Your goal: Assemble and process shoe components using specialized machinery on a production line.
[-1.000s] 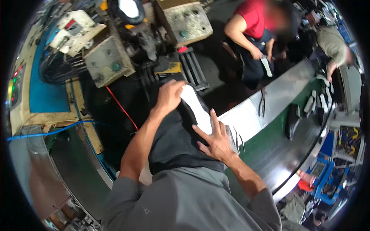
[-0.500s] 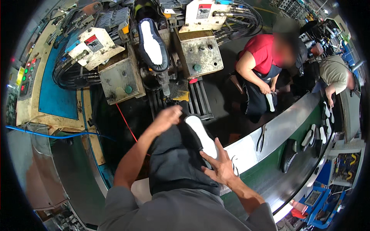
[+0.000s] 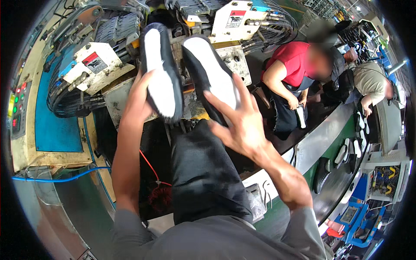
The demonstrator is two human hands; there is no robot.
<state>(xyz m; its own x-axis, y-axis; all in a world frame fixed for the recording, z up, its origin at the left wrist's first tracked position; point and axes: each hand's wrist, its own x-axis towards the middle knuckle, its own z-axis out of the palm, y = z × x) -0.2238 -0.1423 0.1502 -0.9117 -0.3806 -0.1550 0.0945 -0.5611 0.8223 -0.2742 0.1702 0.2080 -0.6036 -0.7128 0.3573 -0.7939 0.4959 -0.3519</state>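
Note:
Two dark shoe uppers on lasts, both with white bottoms turned up, are side by side in front of the machine. My left hand [image 3: 139,97] is closed around the side and heel end of the left shoe upper [image 3: 161,80]. The right shoe upper [image 3: 211,71] is tilted and gripped near its lower end by my right hand [image 3: 242,128], thumb and fingers on either side. Behind them stands the machine [image 3: 234,19], with pale metal plates and bundles of hoses. The two shoes hide the machine's middle.
At the left is a control panel [image 3: 19,104] with coloured buttons, beside a blue board [image 3: 58,108]. A co-worker in red [image 3: 290,65] sits at the right, holding a white-soled piece. Several shoes [image 3: 321,173] lie along the green conveyor [image 3: 310,171]. A blue hose [image 3: 65,177] crosses at left.
Both hands moved up and forward to the machine. The shoe from my lap is now raised in my right hand, and my left hand has taken hold of the shoe at the machine.

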